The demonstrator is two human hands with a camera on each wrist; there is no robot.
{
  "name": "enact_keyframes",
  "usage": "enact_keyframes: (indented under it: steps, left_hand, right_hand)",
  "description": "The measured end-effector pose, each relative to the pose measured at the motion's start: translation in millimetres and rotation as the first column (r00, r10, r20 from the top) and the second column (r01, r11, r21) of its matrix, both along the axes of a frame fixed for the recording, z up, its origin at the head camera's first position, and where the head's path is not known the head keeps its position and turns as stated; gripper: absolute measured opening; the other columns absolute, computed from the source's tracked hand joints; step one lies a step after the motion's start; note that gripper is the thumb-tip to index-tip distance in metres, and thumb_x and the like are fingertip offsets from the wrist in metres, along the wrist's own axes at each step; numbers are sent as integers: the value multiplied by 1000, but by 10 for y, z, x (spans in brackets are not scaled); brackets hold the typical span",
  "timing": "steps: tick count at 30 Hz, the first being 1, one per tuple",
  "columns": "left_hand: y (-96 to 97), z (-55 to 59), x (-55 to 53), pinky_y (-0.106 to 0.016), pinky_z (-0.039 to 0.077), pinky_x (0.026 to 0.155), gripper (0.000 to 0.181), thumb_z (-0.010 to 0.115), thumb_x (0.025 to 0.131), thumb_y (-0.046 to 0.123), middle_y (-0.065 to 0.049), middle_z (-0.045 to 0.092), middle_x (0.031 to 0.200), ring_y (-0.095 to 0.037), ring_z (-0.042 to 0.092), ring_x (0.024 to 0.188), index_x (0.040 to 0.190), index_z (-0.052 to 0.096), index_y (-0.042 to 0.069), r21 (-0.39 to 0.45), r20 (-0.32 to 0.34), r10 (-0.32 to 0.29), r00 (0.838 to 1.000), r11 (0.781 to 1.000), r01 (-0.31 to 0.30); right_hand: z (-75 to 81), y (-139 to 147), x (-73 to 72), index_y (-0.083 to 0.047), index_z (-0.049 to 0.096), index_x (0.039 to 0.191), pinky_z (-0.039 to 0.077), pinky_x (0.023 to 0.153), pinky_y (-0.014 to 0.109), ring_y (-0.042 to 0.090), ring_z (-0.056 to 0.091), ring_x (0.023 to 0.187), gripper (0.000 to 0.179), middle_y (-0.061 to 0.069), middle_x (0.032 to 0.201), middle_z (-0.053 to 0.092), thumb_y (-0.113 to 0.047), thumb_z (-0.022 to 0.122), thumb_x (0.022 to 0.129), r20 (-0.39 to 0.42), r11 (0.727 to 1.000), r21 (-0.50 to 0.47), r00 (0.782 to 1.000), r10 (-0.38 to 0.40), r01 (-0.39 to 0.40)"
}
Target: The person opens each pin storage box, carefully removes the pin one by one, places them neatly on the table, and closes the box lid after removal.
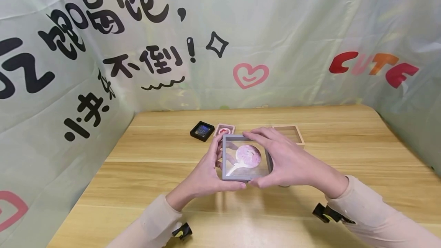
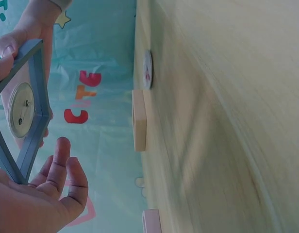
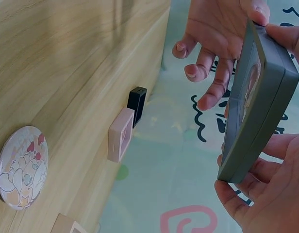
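Note:
A square grey display frame (image 1: pixel 224 160) with clear film is held up over the table. A round pinkish badge (image 1: pixel 249 155) sits in the film, and its metal pin back (image 2: pixel 22 111) faces the left wrist camera. The left hand (image 1: pixel 203 175) holds the frame's left side, thumb along the bottom edge; several of its fingers (image 3: pixel 215 85) spread out behind it. Gripping the right side is the right hand (image 1: pixel 293 160), fingertips on the top edge and thumb at the bottom. Both thumbs come close together at the lower edge.
Toward the back of the wooden table (image 1: pixel 155 163) lie a black frame (image 1: pixel 202 131), a pink frame (image 1: pixel 232 129) with a red-and-white round piece, and a beige frame (image 1: pixel 299 137). A cartoon badge (image 3: pixel 23 167) lies nearer, mostly hidden below the right hand in the head view. Printed cloth (image 1: pixel 293 30) encloses the table.

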State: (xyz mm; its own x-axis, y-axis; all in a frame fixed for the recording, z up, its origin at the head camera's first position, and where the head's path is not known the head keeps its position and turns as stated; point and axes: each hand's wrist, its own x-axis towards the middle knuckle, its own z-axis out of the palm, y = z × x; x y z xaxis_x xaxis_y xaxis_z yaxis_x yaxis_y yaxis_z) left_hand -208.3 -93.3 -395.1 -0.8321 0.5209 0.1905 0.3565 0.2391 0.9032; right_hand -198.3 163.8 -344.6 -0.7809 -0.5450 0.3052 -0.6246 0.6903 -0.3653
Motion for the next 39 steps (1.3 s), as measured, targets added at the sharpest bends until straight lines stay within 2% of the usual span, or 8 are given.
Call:
enact_keyframes:
  steps: [4, 11, 15, 18, 22, 29, 33, 39]
  left_hand:
    - [-3, -14, -5, -32, 55, 89, 132, 100, 70, 24, -2, 51, 152, -19, 59, 119, 168, 12, 39, -4, 3, 6, 1000, 1000, -6]
    - [-25, -24, -14, -34, 57, 95, 126, 101, 70, 24, -3, 53, 150, -19, 60, 123, 165, 18, 31, 16, 11, 0, 1000, 1000, -1]
    - [-48, -24, -13, -34, 57, 94, 123, 100, 71, 23, -5, 55, 147, -20, 61, 121, 164, 19, 30, 24, -4, -16, 1000, 1000, 16]
    - [-63, -24, -9, -34, 57, 93, 123, 100, 72, 22, -6, 55, 146, -20, 61, 120, 163, 19, 30, 25, -12, -22, 1000, 999, 22]
    - [-72, -29, -9, -35, 57, 92, 125, 100, 72, 21, -7, 51, 150, -20, 60, 124, 164, 16, 31, 26, -4, -28, 1000, 999, 29]
    - [-84, -32, -11, -34, 58, 92, 124, 100, 72, 21, -8, 52, 150, -21, 61, 121, 164, 17, 34, 24, 15, -39, 999, 999, 38]
    - [-89, -34, -15, -32, 57, 92, 125, 100, 72, 20, -4, 52, 148, -22, 59, 120, 164, 16, 35, 32, 29, -47, 998, 998, 46]
    - [-100, -52, -33, -33, 57, 95, 128, 99, 72, 17, -1, 51, 151, -21, 59, 123, 165, 13, 33, 36, 44, -46, 998, 998, 45]
  right_hand:
    - [-1, -19, -1, -12, 53, 158, 56, 105, 55, 26, 58, 137, 112, 0, 153, 57, -53, 94, 63, 12, 1000, -2, 1000, 0, 0]
    - [0, -45, -1, -12, 54, 157, 53, 110, 58, 26, 58, 137, 112, 0, 152, 58, -53, 94, 62, 15, 1000, -21, 1000, 8, -7]
    - [-5, -57, -3, -12, 54, 157, 44, 120, 64, 26, 58, 137, 110, 0, 151, 59, -53, 94, 62, 6, 999, -33, 1000, 22, -22]
    - [-10, -69, -4, -12, 55, 156, 46, 118, 62, 24, 59, 135, 108, 0, 149, 60, -53, 93, 63, -8, 999, -38, 999, 34, -34]
    - [-11, -81, -2, -11, 56, 155, 55, 106, 54, 22, 59, 132, 107, 0, 147, 60, -53, 92, 64, -23, 999, -36, 999, 39, -40]
    - [-9, -90, 5, -10, 56, 155, 56, 106, 53, 23, 60, 132, 108, 1, 148, 60, -53, 93, 63, -21, 999, -31, 999, 38, -39]
    - [-11, -98, 1, -11, 57, 155, 56, 104, 53, 23, 61, 131, 107, 1, 147, 61, -54, 92, 64, -29, 999, -32, 999, 39, -40]
    - [-25, -110, -13, -11, 57, 155, 56, 104, 54, 23, 61, 130, 105, 1, 146, 62, -53, 91, 65, -37, 998, -34, 998, 44, -46]
